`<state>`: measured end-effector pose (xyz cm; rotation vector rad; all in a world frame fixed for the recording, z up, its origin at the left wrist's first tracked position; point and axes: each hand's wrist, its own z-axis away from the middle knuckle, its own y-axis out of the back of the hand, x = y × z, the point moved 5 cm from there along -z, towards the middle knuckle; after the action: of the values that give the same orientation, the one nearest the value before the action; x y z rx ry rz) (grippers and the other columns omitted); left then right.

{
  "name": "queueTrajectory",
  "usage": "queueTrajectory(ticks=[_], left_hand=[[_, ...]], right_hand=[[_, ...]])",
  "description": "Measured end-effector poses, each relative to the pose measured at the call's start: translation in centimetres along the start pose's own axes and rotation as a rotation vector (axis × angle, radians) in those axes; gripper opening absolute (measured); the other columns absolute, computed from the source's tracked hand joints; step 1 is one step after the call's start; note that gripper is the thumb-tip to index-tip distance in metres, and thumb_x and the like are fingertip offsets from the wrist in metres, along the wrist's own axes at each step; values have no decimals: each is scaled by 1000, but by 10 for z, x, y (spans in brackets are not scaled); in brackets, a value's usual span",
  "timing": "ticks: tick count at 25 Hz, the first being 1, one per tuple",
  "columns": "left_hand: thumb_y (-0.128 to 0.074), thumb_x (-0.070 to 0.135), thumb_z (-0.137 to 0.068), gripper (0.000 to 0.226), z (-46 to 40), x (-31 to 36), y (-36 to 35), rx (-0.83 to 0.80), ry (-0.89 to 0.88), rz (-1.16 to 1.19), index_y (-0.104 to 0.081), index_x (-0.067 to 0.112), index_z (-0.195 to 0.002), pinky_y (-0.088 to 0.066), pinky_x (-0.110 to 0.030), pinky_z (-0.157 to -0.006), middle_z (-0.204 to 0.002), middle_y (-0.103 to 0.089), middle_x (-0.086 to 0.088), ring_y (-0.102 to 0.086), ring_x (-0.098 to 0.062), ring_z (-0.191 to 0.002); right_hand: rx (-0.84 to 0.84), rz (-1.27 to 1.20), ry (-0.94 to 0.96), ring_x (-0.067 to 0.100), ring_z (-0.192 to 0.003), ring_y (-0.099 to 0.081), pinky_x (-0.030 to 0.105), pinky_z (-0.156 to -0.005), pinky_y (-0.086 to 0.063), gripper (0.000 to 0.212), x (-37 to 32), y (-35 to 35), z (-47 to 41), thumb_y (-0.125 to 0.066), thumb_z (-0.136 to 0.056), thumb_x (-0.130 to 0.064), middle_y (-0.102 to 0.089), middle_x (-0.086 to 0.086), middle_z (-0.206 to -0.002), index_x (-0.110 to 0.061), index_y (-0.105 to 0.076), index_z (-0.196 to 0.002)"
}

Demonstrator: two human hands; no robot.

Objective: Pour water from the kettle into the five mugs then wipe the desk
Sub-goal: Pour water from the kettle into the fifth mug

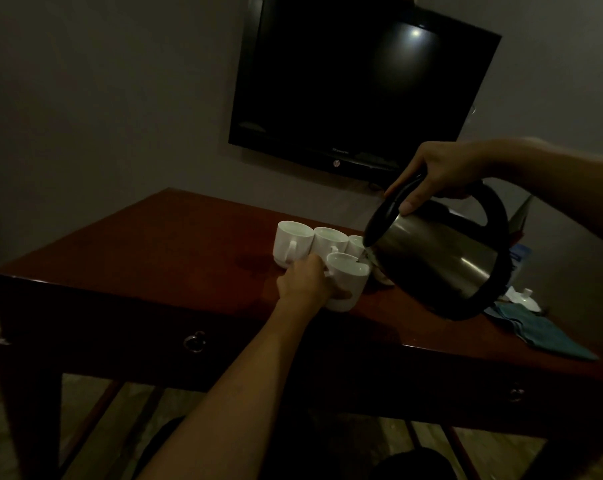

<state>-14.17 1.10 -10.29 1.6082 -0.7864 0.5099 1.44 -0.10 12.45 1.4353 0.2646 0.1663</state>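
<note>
Dimness is cast over the room, in which a dark wooden surface [154,251] is set against a grey wall beneath a black wall-mounted television [358,84]. Ring pulls are seen on the drawers along the near edge. Near the middle of the surface, white mugs [291,245] are clustered close together, and a teal cloth [539,332] is laid at the near right edge, beside small white items that cannot be identified. The nearest mug [348,282] is gripped at its handle side by the left hand [307,282], whose fingers are curled round it, the forearm being stretched forward from below. The steel kettle [438,258] is held by its black handle in the closed right hand [438,174], above the right half of the surface, and is tilted with its spout directed down over the nearest mug.
</note>
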Motion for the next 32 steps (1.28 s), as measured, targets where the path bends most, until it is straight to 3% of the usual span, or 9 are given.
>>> queueTrajectory(ticks=[5,10,17,22,28,32], left_hand=[[-85,46,-66,58,-1,-1,-1,6,7,7,-57,18,-109,-49,-37,-80,-99,-60,3,-59,-17,-97],[-85,47,-66,62,-1,-1,0,3,-4,3,-56,18,-112,-51,-42,-86,-110,-63,-1,-60,-20,-103],[-84,47,-67,60,-1,-1,0,-4,3,1,-56,17,-112,-51,-40,-84,-109,-63,-2,-61,-20,-102],[-84,44,-69,70,1,0,2,9,0,33,-52,17,-125,-40,-34,-76,-117,-62,-2,-58,-22,-110],[-85,45,-67,71,2,0,1,17,4,31,-52,18,-125,-41,-36,-78,-118,-62,-2,-58,-22,-111],[-84,47,-67,65,-1,-2,-1,-2,7,18,-56,19,-119,-44,-35,-78,-113,-63,-1,-60,-20,-106]], right_hand=[[-8,26,0,11,-41,-46,25,-42,-39,53,-2,0,-5,-84,-66,-40,-59,1,-55,-31,-72,-118],[-26,30,-16,9,-41,-47,24,-40,-40,55,-6,0,-7,-82,-66,-39,-59,-1,-55,-30,-71,-119],[-37,43,-22,9,-38,-45,24,-40,-39,52,-8,0,-9,-82,-70,-35,-56,-3,-49,-28,-71,-120],[-38,40,-37,9,-40,-46,24,-41,-40,54,-9,2,-10,-83,-65,-38,-57,0,-54,-32,-72,-118],[-53,24,-29,13,-42,-45,25,-43,-40,56,-8,2,-10,-84,-64,-41,-56,7,-60,-33,-72,-118],[-23,-18,-16,12,-42,-44,25,-41,-40,56,-6,1,-4,-82,-67,-37,-54,0,-51,-28,-70,-121]])
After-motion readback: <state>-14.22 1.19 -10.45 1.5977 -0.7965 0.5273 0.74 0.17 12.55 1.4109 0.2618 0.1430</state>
